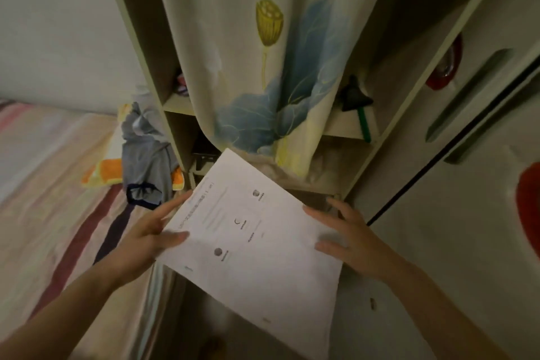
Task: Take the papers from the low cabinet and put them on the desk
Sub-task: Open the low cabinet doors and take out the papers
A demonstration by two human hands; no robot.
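Note:
A stack of white printed papers [254,237] hangs in the air in front of an open shelf cabinet [359,155], tilted with one corner toward the shelves. My left hand [146,238] grips the papers' left edge, thumb on top and fingers underneath. My right hand [347,238] holds the right edge the same way. The desk is not in view.
A floral curtain [263,52] hangs over the middle of the cabinet. A bed with a striped sheet [49,190] and a grey garment [146,161] lies to the left. A white wardrobe door [467,184] with red decals stands at the right. A dark, green-handled object [358,108] rests on a shelf.

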